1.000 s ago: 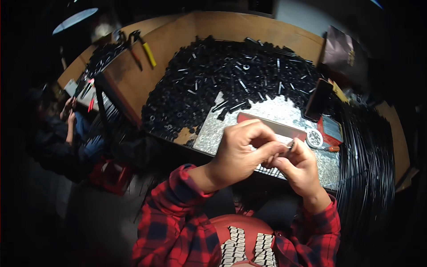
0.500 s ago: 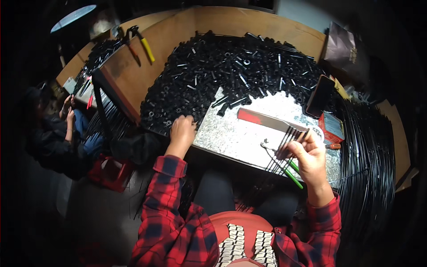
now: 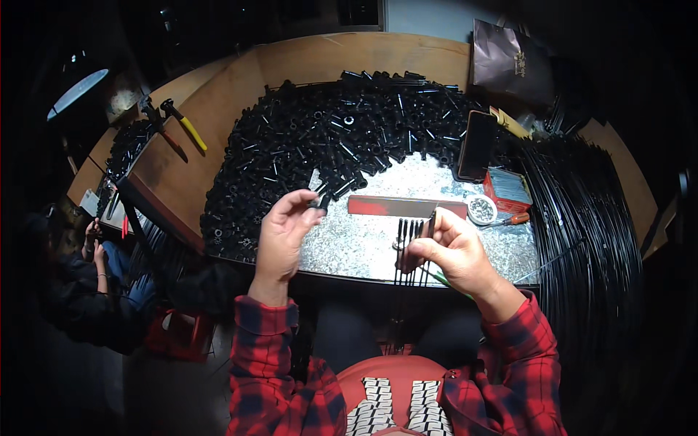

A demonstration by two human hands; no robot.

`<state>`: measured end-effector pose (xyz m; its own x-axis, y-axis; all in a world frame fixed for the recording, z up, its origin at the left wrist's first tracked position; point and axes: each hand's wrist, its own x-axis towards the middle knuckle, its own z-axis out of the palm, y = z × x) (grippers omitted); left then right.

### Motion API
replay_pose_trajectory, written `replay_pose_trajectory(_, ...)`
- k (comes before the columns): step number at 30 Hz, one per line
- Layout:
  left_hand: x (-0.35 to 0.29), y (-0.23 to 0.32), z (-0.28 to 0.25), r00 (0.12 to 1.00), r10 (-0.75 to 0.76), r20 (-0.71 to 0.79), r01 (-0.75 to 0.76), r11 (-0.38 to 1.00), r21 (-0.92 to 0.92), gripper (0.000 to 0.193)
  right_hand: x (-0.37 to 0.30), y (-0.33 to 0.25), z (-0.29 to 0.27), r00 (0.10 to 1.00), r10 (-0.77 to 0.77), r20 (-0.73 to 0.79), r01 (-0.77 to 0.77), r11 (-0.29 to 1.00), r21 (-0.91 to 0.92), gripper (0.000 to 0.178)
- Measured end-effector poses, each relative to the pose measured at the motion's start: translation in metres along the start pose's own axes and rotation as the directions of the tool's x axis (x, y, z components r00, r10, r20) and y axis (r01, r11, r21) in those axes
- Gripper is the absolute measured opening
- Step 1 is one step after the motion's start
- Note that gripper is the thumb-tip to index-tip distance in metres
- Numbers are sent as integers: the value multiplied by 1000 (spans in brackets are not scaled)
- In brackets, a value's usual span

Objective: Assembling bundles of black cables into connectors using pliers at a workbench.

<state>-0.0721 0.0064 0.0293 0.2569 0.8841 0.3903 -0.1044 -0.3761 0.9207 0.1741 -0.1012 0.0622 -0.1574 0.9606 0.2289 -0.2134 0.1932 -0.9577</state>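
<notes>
left hand [image 3: 285, 231] lifted off pile, pinching black tube [image 3: 318, 203] | right hand [image 3: 448, 251] still gripping rods [image 3: 411, 234]

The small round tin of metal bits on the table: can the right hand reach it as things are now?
Probably yes. The tin lies just beyond the right hand, with only bare table between. However, that hand already grips a bunch of thin black rods, so it is not free.
</notes>
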Motion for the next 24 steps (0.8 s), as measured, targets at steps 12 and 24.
replay_pose_trajectory(12, -3, 16, 57, 968, -20, 251, 198, 676, -709, 24, 15, 9, 7, 991, 49, 123, -58, 996, 73, 13)
replay_pose_trajectory(24, -7, 30, 60, 954, 60, 294, 145, 766, -626, 29, 20, 13, 1, 989, 65, 130, -75, 995, 71, 17)
